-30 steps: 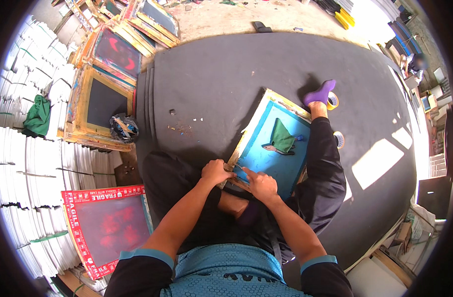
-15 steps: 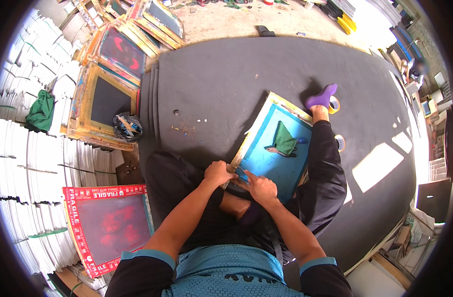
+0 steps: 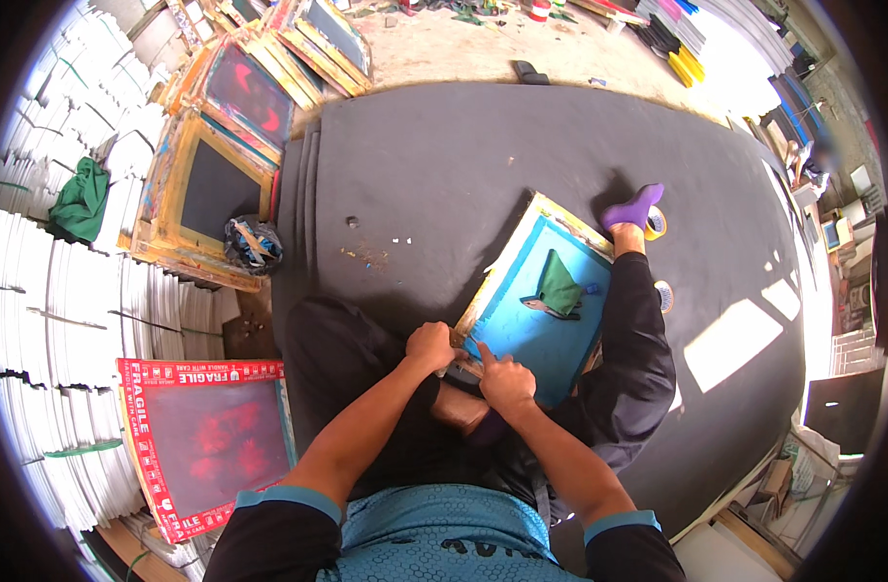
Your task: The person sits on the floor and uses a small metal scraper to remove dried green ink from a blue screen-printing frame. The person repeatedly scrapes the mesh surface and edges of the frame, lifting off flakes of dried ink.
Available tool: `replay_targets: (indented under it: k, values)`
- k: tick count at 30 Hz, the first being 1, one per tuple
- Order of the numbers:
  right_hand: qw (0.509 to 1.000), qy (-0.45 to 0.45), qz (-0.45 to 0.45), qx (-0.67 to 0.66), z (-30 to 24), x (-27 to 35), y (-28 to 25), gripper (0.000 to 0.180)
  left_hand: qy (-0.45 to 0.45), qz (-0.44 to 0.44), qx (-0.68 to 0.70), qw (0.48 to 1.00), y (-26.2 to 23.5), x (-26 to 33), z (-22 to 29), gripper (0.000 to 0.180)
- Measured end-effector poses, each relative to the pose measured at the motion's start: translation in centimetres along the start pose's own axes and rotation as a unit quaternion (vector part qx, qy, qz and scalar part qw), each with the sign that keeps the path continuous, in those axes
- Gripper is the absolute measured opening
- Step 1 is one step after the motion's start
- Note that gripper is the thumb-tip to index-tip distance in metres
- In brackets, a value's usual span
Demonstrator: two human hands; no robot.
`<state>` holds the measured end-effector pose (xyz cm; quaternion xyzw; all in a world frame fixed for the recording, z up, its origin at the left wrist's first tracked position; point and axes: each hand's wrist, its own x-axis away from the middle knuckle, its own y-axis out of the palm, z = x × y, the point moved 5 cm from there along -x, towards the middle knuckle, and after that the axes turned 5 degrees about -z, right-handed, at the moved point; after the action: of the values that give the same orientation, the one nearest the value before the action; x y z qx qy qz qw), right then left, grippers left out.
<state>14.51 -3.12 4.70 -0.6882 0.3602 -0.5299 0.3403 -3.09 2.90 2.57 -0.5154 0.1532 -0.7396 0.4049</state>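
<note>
A screen-printing frame (image 3: 502, 269) with wooden sides and a blue mesh (image 3: 522, 335) lies tilted across my lap, between my legs. My left hand (image 3: 430, 347) is closed round its near left corner. Just right of that corner, my right hand (image 3: 508, 382) has its index finger stretched onto the blue near edge, with the other fingers curled. Whatever those curled fingers hold, if anything, is hidden. On the mesh rest a green cloth (image 3: 559, 285), a metal hand tool (image 3: 539, 306) partly under it, and a small blue object (image 3: 592, 288).
Tape rolls (image 3: 656, 223) (image 3: 664, 295) sit by my right leg on the dark mat (image 3: 425, 155). Wooden frames (image 3: 163, 242) lean at the left, beside stacked white sheets (image 3: 56, 291). A red-taped frame (image 3: 201, 364) stands near my left elbow. A person (image 3: 815, 165) is at the far right.
The view has shifted slightly. My right hand has moved a little left along the frame's near edge, its index finger now straighter. My left hand keeps hold of the corner.
</note>
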Motion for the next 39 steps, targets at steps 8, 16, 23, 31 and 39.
replay_targets:
  k: [8,16,23,31,39]
  values:
    - [0.999,0.003,-0.033,-0.033,0.1,0.7,-2.6,0.044,0.024,-0.003,0.014,1.0,0.1,-0.5,-0.5,0.051]
    - [0.986,-0.039,0.011,-0.161,2.0,-0.8,-0.8,0.04,0.041,0.014,0.002,0.999,0.4,-1.2,-1.2,0.049]
    - [0.914,-0.091,0.071,-0.388,4.3,-2.4,2.4,0.035,0.059,0.013,0.015,0.998,0.4,-1.1,-0.3,0.05]
    - [0.965,-0.071,0.11,-0.229,3.2,-0.6,2.1,0.036,0.054,0.008,0.018,0.998,-0.1,-0.5,0.0,0.046]
    - [0.928,-0.063,0.012,-0.366,3.6,-2.2,2.4,0.041,0.065,0.015,0.051,0.996,0.2,-0.6,-0.9,0.047]
